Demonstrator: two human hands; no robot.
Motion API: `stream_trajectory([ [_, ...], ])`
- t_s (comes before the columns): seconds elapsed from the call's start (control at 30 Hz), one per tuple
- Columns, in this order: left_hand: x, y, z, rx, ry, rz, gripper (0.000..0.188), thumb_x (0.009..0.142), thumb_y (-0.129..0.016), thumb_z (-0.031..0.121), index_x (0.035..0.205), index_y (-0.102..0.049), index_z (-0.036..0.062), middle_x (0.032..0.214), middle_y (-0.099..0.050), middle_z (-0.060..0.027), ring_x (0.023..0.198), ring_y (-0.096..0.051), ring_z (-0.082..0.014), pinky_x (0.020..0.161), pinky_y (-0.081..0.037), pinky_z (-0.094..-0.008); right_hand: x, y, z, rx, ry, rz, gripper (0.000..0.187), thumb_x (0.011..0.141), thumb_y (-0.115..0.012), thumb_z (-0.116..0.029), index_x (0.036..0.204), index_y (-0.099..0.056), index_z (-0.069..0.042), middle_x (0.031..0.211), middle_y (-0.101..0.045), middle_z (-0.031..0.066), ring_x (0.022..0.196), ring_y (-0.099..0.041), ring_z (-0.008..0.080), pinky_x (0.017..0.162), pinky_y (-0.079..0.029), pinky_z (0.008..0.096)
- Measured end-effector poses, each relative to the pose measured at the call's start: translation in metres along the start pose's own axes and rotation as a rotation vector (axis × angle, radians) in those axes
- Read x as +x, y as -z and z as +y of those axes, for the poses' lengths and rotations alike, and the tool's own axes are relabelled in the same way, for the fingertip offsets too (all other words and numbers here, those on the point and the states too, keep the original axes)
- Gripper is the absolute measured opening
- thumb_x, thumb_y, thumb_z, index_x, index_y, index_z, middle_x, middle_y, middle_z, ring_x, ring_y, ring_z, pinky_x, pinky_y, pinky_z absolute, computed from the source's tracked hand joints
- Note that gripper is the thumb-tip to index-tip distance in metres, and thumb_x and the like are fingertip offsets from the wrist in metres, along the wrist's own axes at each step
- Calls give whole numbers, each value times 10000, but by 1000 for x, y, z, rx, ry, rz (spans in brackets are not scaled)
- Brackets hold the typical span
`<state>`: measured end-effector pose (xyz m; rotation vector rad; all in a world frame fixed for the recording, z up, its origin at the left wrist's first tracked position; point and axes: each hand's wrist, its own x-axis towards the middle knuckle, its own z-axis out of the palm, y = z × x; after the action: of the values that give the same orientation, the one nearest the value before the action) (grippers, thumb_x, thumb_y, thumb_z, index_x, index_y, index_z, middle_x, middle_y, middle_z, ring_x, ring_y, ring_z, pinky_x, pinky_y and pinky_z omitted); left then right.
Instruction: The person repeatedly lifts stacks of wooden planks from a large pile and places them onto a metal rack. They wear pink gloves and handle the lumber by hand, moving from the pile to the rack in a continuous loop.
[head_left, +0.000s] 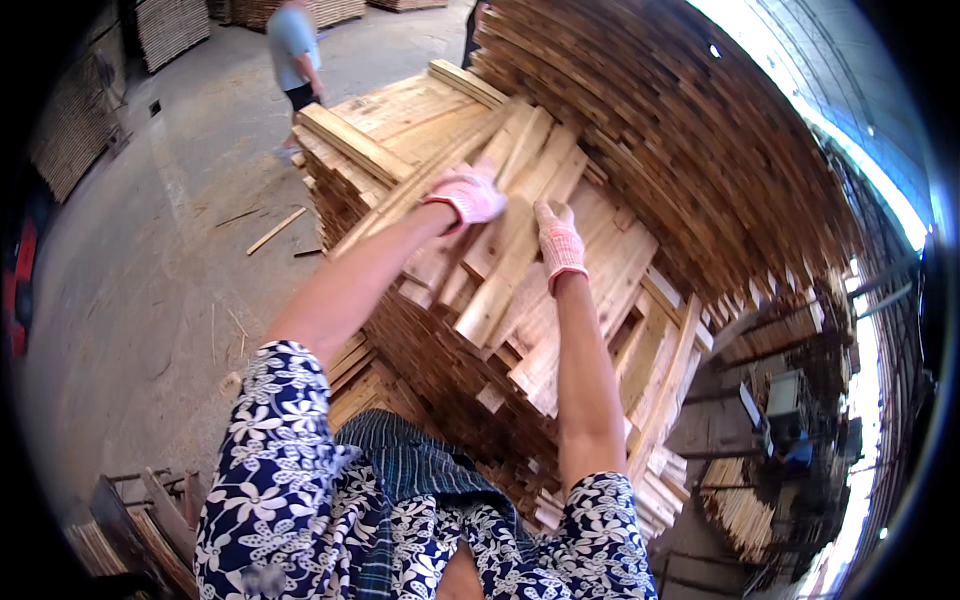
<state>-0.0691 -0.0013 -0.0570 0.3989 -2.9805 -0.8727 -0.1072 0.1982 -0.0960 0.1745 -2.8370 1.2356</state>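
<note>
Lumber stack (425,350), back from nr edge: L hand (470,197) blurred, R hand (562,240) curled by plank (515,245); can't tell either's grip. Best square ends w/ edge.

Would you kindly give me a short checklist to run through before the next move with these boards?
1. Hands covered: ok; left hand and right hand are both gloved.
2. Firm grip: cannot tell; the fingertips are not clearly visible.
3. Top boards aligned: not ok; they lie at differing angles with uneven ends.
4. Other person away from the hands: ok; standing beyond the boards.
5. Floor tidy: not ok; a loose strip lies there.
6. Tall stack stable: cannot tell from this view.
</note>
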Motion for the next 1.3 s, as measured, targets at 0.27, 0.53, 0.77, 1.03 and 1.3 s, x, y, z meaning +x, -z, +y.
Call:
stream_trajectory([
  [0.27,34,12,1,-109,21,-312,876,792,-704,445,1452,-412,-51,1241,-666,-284,1142,-669,-402,950,-541,-488,-10,2,-24,161,5,52,933,869,-719,-328,1576,-246,54,1366,-593,248,1222,-586,320,1074,-431,352],
  [0.53,45,-24,-5,-215,-157,-142,689,763,-701,389,1255,-574,-77,1185,-684,-302,1102,-692,-413,943,-552,-453,-114,95,-6,413,-189,-14,830,907,-675,-59,1614,-239,-46,1318,-620,158,1146,-614,212,1002,-496,323],
  [0.77,29,-11,-8,-252,-161,-159,775,823,-690,448,1304,-390,-81,1162,-655,-357,1147,-658,-448,1008,-489,-459,-189,162,40,176,-233,281,831,922,-675,-54,1627,-239,-109,1419,-555,147,1156,-607,221,1003,-503,343],
  [1.03,58,-29,4,-171,-87,-168,644,813,-779,317,1282,-501,-26,1135,-686,-236,1072,-677,-341,942,-517,-425,-187,201,103,-679,-606,156,820,903,-735,-341,1602,-306,-320,1452,-461,281,1223,-595,437,1008,-519,505],
  [1.3,33,23,1,-327,-181,-24,569,785,-743,292,1216,-534,-15,1079,-692,-256,1055,-683,-366,922,-532,-443,-171,228,108,-237,-192,409,772,871,-718,-234,1564,-382,-181,1310,-598,276,1125,-631,459,968,-520,466],
])
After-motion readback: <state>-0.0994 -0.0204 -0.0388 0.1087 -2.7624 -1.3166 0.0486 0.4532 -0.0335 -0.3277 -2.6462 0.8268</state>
